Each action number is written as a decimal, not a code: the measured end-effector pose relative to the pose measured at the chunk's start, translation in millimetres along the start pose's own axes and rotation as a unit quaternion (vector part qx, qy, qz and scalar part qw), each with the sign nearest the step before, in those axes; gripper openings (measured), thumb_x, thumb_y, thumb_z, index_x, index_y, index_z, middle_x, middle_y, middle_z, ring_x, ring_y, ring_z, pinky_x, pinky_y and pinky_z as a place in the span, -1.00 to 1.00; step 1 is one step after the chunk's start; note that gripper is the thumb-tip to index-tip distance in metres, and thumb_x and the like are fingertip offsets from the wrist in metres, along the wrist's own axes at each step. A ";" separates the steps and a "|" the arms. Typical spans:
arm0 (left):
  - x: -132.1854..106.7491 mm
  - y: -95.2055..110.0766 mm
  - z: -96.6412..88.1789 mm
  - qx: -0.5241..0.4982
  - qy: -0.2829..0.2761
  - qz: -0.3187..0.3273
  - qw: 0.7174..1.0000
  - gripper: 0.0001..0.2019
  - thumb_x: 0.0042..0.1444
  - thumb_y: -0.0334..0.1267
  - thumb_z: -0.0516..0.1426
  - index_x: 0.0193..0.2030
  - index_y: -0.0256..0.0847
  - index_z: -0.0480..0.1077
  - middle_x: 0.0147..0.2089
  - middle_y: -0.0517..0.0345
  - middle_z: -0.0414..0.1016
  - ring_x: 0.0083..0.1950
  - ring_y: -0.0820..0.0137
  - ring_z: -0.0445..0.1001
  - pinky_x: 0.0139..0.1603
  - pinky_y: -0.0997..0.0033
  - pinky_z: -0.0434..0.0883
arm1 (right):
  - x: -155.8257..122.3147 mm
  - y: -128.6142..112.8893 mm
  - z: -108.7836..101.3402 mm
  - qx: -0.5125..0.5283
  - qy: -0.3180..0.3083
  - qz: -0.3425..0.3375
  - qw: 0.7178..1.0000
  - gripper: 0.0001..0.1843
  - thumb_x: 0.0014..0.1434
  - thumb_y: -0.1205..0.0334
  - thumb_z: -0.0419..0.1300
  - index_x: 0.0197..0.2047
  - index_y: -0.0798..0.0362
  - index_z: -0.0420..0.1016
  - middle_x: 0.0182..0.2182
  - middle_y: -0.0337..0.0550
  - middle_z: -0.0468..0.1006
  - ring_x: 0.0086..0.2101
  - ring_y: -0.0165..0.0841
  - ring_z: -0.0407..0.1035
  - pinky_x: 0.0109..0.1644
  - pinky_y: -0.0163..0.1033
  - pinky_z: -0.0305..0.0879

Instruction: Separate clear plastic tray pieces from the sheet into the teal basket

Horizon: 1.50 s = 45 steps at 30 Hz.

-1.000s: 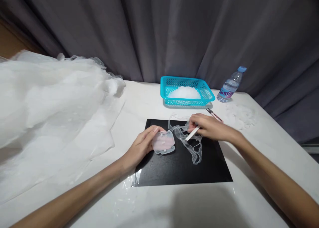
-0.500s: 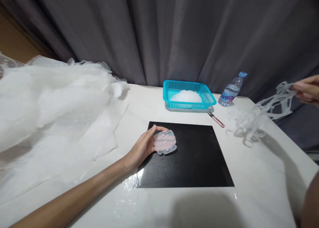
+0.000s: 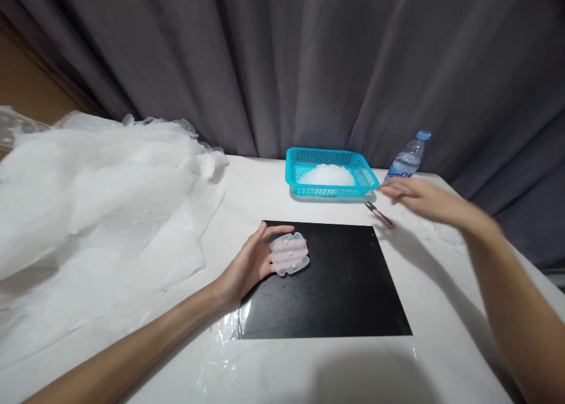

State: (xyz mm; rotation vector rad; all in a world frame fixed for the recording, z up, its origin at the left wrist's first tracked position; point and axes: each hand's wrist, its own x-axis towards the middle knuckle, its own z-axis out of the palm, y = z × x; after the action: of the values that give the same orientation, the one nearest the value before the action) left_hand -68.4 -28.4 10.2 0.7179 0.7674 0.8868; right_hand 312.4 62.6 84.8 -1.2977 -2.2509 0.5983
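My left hand (image 3: 256,251) holds a small translucent piece (image 3: 290,254), soft-looking and flat with notched edges and small raised dots, lying across its fingers above a black mat (image 3: 335,292). The index finger stretches out past the piece. My right hand (image 3: 412,196) is in the air in front of the water bottle (image 3: 406,159), close to the right corner of the blue basket (image 3: 333,191). Motion smears its fingers, so what they hold, if anything, does not show. Just below it lie pink-handled thread snips (image 3: 382,217).
A large heap of thin white translucent sheets (image 3: 110,204) covers the left of the white table (image 3: 247,186). White material (image 3: 327,175) lies in the basket. Pale scraps (image 3: 441,230) show partly behind my right arm. A grey curtain (image 3: 282,62) hangs behind.
My right hand has moved left from the far right to near the basket corner. The tangle of translucent strips no longer hangs from it. My left hand stays with its piece almost unmoved.
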 end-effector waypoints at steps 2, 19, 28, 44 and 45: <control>-1.2 1.0 0.9 -0.009 -0.001 -0.004 1.000 -0.42 0.40 0.20 0.08 0.28 -0.26 0.39 0.18 -0.29 0.63 0.21 -0.05 0.62 0.31 -0.08 0.46 | 13.0 -32.8 47.3 0.023 -0.082 -0.032 0.996 -0.75 0.45 0.21 0.08 -0.04 0.03 0.60 -0.14 -0.05 0.68 -0.12 -0.13 0.56 -0.01 -0.07 0.46; -4.5 -0.2 -2.5 0.041 -0.029 0.015 0.999 -0.61 0.32 -0.07 0.27 0.21 -0.17 0.49 0.18 -0.11 0.62 0.21 0.03 0.58 0.32 -0.06 0.42 | 15.2 -79.5 151.0 0.303 -0.053 -0.022 0.951 -0.75 0.33 0.04 0.33 -0.22 0.06 0.66 -0.38 -0.24 0.53 -0.41 -0.40 0.25 -0.27 -0.26 0.18; -2.4 -4.4 -1.5 0.068 -0.037 0.000 0.997 -0.55 0.19 -0.29 0.39 0.21 -0.23 0.51 0.07 -0.08 0.66 0.06 0.21 0.66 0.29 0.13 0.45 | 7.3 -73.8 160.9 0.335 -0.047 -0.016 0.941 -0.66 0.30 -0.09 0.34 -0.20 0.05 0.66 -0.41 -0.22 0.56 -0.43 -0.39 0.28 -0.33 -0.26 0.20; 2.0 -5.7 -2.1 0.035 -0.027 -0.009 0.999 -0.64 0.30 -0.32 0.32 0.21 -0.30 0.53 0.20 -0.24 0.63 0.18 0.06 0.64 0.33 -0.05 0.48 | 0.0 -60.2 165.1 0.089 0.069 -0.153 0.982 -0.79 0.51 0.17 0.07 -0.09 -0.01 0.52 -0.28 -0.09 0.58 -0.20 -0.21 0.39 -0.07 -0.07 0.35; 1.9 -5.0 -1.6 0.033 -0.023 -0.008 0.999 -0.65 0.30 -0.32 0.32 0.21 -0.29 0.53 0.22 -0.23 0.62 0.17 0.06 0.65 0.33 -0.07 0.48 | -0.3 -60.6 164.9 0.082 0.064 -0.158 0.982 -0.82 0.48 0.20 0.09 -0.10 0.00 0.51 -0.27 -0.09 0.57 -0.20 -0.21 0.39 -0.07 -0.08 0.34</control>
State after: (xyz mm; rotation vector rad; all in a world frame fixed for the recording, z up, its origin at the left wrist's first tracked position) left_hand -66.9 -28.6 4.8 0.7867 0.7635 0.8318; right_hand 174.0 12.3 -11.0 -0.8492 -2.1885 0.5533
